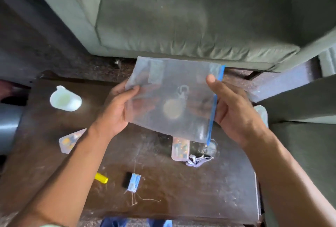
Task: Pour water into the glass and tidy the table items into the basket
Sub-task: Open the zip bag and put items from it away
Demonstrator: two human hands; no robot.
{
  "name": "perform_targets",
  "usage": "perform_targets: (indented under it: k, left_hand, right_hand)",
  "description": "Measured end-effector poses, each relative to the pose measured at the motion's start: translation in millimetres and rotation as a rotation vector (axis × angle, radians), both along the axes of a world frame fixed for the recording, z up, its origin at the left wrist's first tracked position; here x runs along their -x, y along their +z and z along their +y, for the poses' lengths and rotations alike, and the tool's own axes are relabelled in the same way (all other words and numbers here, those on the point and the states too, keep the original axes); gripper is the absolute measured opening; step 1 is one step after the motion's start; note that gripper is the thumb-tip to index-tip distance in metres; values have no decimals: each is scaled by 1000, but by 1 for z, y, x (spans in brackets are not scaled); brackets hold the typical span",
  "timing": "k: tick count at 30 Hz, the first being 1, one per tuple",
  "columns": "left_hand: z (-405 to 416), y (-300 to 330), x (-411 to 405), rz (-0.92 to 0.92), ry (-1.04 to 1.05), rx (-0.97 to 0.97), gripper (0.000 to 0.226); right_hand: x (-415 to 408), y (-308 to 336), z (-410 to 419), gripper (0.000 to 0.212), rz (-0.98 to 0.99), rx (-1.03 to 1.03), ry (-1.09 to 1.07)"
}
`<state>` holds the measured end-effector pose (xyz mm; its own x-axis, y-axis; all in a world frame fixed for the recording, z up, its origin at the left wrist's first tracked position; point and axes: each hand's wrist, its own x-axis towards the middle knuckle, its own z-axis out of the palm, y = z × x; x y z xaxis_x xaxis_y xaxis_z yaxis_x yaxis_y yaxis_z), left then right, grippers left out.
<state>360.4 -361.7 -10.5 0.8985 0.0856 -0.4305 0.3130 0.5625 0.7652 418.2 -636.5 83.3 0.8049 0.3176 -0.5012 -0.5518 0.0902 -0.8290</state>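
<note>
Dark, scratched wood forms the low table [163, 199], which is set on a speckled dark floor in front of a grey-green sofa [181, 17]. Above the table's middle, a clear zip bag [172, 99] with a blue seal strip is held up between both hands: its near-left edge is pinched by the left hand [116, 110], thumb on the front, and the sealed side is gripped by the right hand [234, 110], thumb pressed near the top corner. A round pale object with a small clasp is seen blurred through the plastic. Left of the left hand, a white cup [65, 99] is seen on the table; below that wrist lies a clear packet [70, 141]. Directly beneath the bag, a second clear case [180, 149] and folded cloth [198, 160] are found, touching. Nearer the person lie a yellow piece [101, 177] and a small black-and-blue item [131, 182].
</note>
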Motion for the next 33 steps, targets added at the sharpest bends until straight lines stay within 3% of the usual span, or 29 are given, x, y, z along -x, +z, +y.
perform_targets:
  k: [2, 8, 14, 24, 33]
  left_hand:
    - [25, 7, 9, -20, 29, -34, 36]
    - [101, 9, 60, -44, 158, -90, 29]
    - [188, 7, 122, -70, 251, -190, 30]
    - [336, 50, 196, 54, 877, -786, 53]
    - [420, 66, 242, 83, 795, -1301, 51]
  right_hand:
    - [-1, -2, 19, 50, -24, 78, 43]
    - [2, -14, 103, 20, -117, 311, 217]
    - [25, -21, 206, 19, -124, 259, 328]
    - [80, -29, 389, 18, -12, 13, 333]
    - [126, -34, 560, 19, -33, -17, 350]
